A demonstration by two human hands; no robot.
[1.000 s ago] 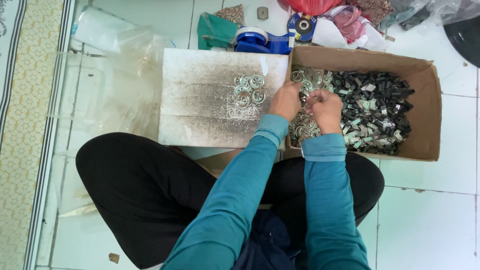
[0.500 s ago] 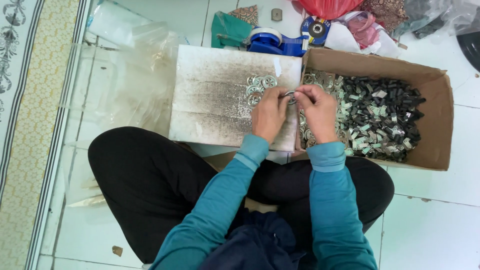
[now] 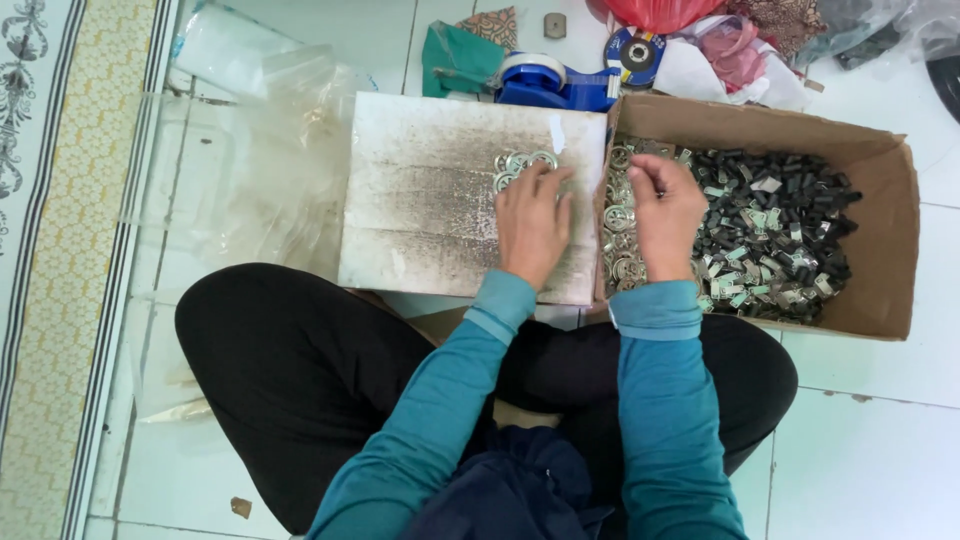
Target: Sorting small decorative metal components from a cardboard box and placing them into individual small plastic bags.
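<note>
Cardboard box (image 3: 880, 250) flanks right hand (image 3: 665, 215), pinched; left hand (image 3: 533, 222) flat on rings (image 3: 520, 163).

Hands parted, left hand (image 3: 532, 222) now flat on board (image 3: 430, 200)

White tiled floor (image 3: 880, 450), patterned mat (image 3: 50, 300) alongside

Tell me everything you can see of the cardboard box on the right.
The cardboard box is brown, shallow and open-topped, and sits on the white tiled floor beside the grey board. It holds small dark parts and, at its left end, silvery rings. The right hand rests inside over the rings.
</note>
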